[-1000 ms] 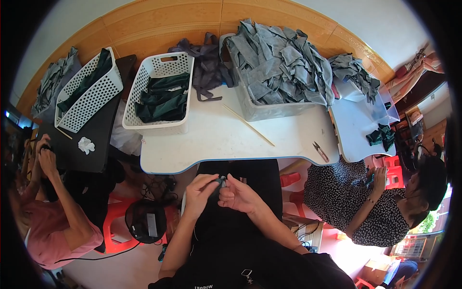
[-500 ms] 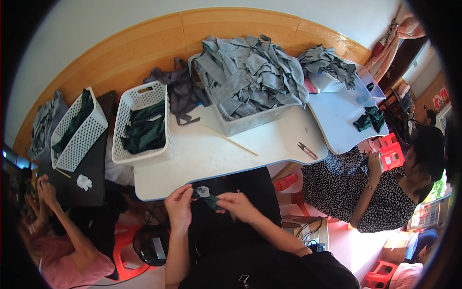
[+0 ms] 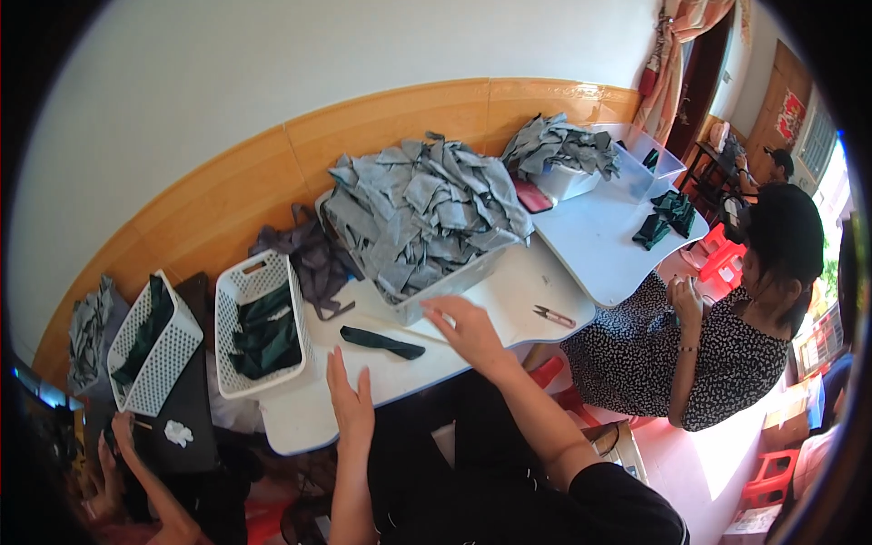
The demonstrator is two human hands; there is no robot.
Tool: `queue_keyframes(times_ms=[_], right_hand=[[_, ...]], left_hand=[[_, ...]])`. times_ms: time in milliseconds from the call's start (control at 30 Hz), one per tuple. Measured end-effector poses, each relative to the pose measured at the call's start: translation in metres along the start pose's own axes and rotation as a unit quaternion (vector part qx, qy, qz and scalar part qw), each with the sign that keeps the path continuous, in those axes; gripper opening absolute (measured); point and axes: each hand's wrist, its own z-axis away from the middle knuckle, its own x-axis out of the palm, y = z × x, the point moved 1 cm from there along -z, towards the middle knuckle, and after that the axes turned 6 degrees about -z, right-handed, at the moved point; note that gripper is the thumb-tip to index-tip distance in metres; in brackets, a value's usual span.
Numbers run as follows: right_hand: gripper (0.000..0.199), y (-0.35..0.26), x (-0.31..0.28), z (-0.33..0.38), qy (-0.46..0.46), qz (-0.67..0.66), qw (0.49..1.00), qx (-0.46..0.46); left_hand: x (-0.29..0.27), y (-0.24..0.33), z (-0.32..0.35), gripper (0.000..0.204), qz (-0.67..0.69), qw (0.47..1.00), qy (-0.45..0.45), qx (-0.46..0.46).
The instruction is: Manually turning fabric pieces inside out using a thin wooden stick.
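A narrow dark green fabric piece (image 3: 382, 343) lies on the white table (image 3: 309, 409) in front of me, with neither hand holding it. My left hand (image 3: 351, 397) is raised at the table's front edge, open, fingers stretched and thumb apart. Over the table, to the right of the green piece, is my right hand (image 3: 468, 332), open with its fingers extended toward the front of the grey bin (image 3: 454, 283). That bin is heaped with grey cloth pieces (image 3: 427, 204). A pair of thread snips (image 3: 554, 316) rests to the right of my right hand.
Left of the bin stands a white perforated basket (image 3: 259, 386) with green fabric; another white basket (image 3: 163, 381) is on a black table (image 3: 195, 450). Dark straps (image 3: 313, 268) lie between basket and bin. A co-worker (image 3: 708, 345) sits at right beside a second table (image 3: 581, 238).
The green fabric piece, held between both hands before, now lies on the table. Both hands have let go; the right has moved forward over the table. The view has shifted.
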Motion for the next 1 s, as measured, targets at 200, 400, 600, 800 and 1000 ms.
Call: queue_keyframes(times_ms=[200,400,600,800,1000], right_hand=[[0.014,0.053,-0.061,-0.134,0.24,0.091,0.954,-0.157],[0.03,0.133,-0.125,-0.186,0.274,0.309,0.896,0.16],[0.031,0.157,-0.144,-0.175,0.186,0.174,0.949,0.185],[0.022,0.092,-0.144,-0.148,0.226,-0.04,0.963,0.143],[0.011,-0.012,-0.061,-0.046,0.003,-0.3,0.944,0.139]], left_hand=[[0.001,0.002,0.067,0.061,0.169,0.982,-0.05,-0.067],[-0.022,-0.035,0.125,0.038,0.142,0.97,-0.09,-0.177],[-0.025,-0.025,0.122,0.026,0.074,0.984,-0.111,-0.121],[-0.01,0.02,0.083,0.028,0.127,0.972,-0.189,-0.052],[0.007,0.066,0.031,0.023,0.414,0.894,-0.12,-0.125]])
